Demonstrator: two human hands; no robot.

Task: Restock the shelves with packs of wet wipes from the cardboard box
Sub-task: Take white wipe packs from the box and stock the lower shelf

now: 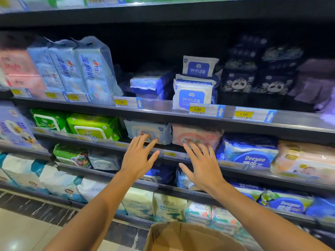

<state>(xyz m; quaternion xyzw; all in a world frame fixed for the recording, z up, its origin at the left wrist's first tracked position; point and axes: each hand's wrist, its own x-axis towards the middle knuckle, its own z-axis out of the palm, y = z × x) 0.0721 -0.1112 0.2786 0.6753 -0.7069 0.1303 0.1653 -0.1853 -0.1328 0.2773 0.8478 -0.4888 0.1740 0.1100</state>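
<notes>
Both arms stretched toward the second shelf (181,122) from the top in view. Left hand (138,158) flat, fingers straight and spread, fingertips at the front of a pale blue pack (150,130); actual touch hard to tell through the blur. Right hand (201,166) likewise flat and splayed, fingertips just at the lower edge of a pink pack (195,135) beside the blue one. Nothing gripped in either hand. Hands side by side, apart. Green packs (90,127) left of the blue pack, Deeyeo packs (250,151) right of the pink. Above, white-and-blue packs (194,94) stacked behind a 3.90 tag (197,109). Cardboard box (188,236) at bottom centre, below the arms, flap up, inside hidden.
</notes>
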